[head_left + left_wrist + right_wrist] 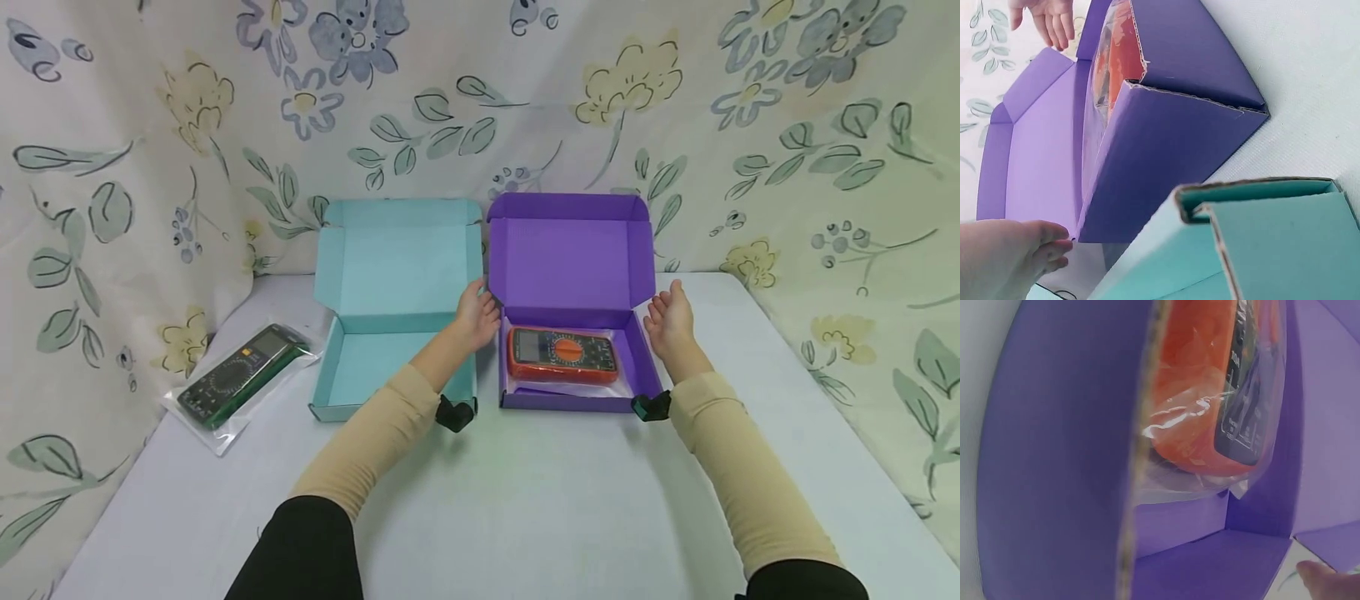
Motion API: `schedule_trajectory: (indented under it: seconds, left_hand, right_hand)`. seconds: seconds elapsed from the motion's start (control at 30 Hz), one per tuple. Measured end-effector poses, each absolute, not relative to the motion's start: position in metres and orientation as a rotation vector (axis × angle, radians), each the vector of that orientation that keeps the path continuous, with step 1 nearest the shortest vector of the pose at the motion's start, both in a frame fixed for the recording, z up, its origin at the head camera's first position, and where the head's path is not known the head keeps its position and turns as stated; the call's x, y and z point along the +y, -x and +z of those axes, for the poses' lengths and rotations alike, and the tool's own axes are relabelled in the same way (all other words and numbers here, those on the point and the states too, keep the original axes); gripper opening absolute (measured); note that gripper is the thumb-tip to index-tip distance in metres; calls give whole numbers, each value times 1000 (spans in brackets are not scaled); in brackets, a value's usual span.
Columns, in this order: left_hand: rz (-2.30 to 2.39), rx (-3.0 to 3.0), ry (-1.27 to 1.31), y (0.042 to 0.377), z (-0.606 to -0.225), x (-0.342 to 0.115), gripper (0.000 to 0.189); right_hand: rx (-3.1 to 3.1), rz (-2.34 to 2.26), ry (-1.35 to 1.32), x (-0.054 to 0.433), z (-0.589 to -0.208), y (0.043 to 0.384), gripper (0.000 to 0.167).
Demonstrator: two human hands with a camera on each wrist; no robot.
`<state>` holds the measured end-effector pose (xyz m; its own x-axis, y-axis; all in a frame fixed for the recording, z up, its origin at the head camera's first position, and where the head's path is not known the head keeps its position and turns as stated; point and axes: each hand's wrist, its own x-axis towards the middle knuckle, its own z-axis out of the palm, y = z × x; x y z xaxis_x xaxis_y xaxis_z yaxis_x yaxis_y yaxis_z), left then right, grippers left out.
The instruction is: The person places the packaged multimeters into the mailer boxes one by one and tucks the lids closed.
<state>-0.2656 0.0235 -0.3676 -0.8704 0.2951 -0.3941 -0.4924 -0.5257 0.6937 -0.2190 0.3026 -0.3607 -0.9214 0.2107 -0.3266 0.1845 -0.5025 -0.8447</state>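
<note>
Loosely relaxed, the left hand [474, 318] and right hand [669, 325] flank the purple cardboard box [573, 268], an orange multimeter [562, 354] inside it; contact is unclear.

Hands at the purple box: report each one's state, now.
Left hand: open, holding nothing, beside the purple box.
Right hand: open, holding nothing, opposite side.

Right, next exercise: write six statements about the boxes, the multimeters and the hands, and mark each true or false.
1. The orange multimeter lies in the purple box. True.
2. The green multimeter lies on the table, left of the teal box. True.
3. Both boxes are closed. False: both stand open.
4. The left hand and the right hand are at opposite sides of the purple box. True.
5. One hand grips the orange multimeter. False: neither hand holds it.
6. The multimeters share one colour. False: one is orange, the other green.
</note>
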Motion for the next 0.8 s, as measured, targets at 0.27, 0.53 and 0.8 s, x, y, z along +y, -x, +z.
schedule_trajectory:
  seconds: [0.27,0.53,0.8]
  left_hand:
    - [2401,1228,262,264,-367,24,68]
    - [2401,1271,218,265,-369,29,72]
    - [2371,1284,203,267,-374,26,70]
  right_hand:
    - [-1597,2659,531,303,-361,218,69]
    - [-1638,2637,503,303,-362,217,69]
    - [-1690,2640,421,305,-365,217,68]
